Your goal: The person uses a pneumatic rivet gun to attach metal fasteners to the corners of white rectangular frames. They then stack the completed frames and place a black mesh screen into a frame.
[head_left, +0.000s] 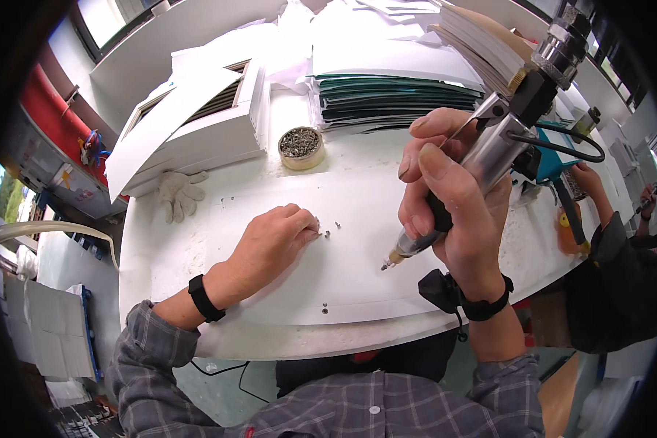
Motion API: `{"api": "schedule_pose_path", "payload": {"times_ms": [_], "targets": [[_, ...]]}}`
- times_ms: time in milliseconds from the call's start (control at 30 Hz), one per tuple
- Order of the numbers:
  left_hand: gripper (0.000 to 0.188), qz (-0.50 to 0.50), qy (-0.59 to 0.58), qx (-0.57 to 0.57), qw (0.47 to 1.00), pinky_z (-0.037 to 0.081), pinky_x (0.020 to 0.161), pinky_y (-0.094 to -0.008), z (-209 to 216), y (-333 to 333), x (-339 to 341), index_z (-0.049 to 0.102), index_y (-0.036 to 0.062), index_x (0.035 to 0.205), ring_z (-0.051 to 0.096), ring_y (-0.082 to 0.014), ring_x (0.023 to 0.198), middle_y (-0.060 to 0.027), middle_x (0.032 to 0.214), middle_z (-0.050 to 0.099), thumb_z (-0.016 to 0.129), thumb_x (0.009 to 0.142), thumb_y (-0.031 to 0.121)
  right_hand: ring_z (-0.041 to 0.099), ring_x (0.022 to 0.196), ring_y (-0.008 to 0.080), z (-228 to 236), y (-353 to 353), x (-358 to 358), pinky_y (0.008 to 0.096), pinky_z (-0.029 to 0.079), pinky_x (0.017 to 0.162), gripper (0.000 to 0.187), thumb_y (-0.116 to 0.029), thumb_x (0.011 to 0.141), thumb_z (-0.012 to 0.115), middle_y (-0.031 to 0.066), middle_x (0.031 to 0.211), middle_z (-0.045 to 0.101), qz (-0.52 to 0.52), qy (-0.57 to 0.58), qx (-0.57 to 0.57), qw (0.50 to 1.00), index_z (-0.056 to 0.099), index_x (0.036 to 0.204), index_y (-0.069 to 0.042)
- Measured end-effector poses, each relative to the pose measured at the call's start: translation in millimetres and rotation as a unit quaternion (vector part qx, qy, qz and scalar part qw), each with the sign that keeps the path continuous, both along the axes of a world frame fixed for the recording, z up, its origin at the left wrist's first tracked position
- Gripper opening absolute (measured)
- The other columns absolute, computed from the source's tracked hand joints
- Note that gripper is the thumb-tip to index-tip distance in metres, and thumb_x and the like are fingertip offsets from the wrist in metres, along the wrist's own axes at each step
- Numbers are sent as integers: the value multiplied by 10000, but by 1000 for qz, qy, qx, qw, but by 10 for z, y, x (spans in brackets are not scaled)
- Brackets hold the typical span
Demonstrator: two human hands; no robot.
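My right hand (460,197) is wrapped round a silver power screwdriver (489,157) with a black grip section. Its tip points down to the left, apparently just above a white panel (270,301) lying on the table. Over the middle of this panel, my left hand (270,237) is closed in a pinch near its surface. Whatever sits between those fingertips is too small to make out. Right beside them lie a few small metal screws (327,233). More small metal pieces (325,310) show near the panel's front edge.
Beyond the panel stands a round tub (301,148) full of small metal parts. White slatted frames (197,139) and a glove (180,196) are at the left. Stacked sheets (401,95) fill the back. Another person's hand (595,186) is near a teal tool (558,153) at right.
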State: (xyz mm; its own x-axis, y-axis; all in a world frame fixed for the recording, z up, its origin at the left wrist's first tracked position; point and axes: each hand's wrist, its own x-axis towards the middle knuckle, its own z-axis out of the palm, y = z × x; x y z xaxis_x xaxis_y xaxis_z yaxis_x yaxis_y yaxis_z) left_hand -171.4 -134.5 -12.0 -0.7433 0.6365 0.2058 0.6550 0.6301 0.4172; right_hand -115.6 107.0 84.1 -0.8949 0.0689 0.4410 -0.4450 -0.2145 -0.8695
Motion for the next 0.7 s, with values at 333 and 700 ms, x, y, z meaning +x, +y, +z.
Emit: {"api": "schedule_pose_path", "payload": {"times_ms": [333, 700], "targets": [[77, 45, -426, 241, 871, 548, 812, -269, 121, -128, -173, 571, 16, 1020, 628, -100, 888, -57, 989, 662, 629, 989, 56, 450, 468, 56, 66, -76, -176, 247, 419, 442, 284, -237, 1015, 547, 43, 903, 558, -66, 29, -63, 995, 524, 1227, -49], [140, -52, -554, 353, 752, 555, 886, -279, -74, -175, -303, 564, 69, 1158, 640, -97, 954, -32, 1027, 658, 614, 1037, 119, 427, 482, 55, -106, -345, -521, 231, 421, 431, 252, -246, 1082, 420, 25, 917, 549, -49, 74, -160, 983, 497, 1233, -59]]}}
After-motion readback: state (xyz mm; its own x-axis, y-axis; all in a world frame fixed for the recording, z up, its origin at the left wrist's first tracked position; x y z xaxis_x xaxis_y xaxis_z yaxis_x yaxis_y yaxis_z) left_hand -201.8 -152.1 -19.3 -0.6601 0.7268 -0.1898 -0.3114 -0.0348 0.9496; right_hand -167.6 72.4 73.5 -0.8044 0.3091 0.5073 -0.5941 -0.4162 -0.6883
